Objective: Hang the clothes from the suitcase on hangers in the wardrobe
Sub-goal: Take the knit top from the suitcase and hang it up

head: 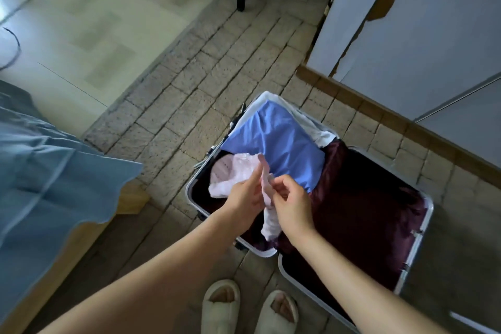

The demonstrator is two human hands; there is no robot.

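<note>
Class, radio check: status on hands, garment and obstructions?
Left hand and right hand both pinching pale pink garment above open suitcase. Blue shirt still packed. No hanger visible.

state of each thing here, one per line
suitcase: open flat on the floor
pink garment: partly lifted, held by both hands
left hand: grips pink garment
right hand: pinches pink garment
blue garment: lying in suitcase
white garment: under the blue one
slippers: worn

Your L hand point(245, 195) and R hand point(291, 205) close together, fingers curled in pinch, both forearms bare, extended fwd
</note>
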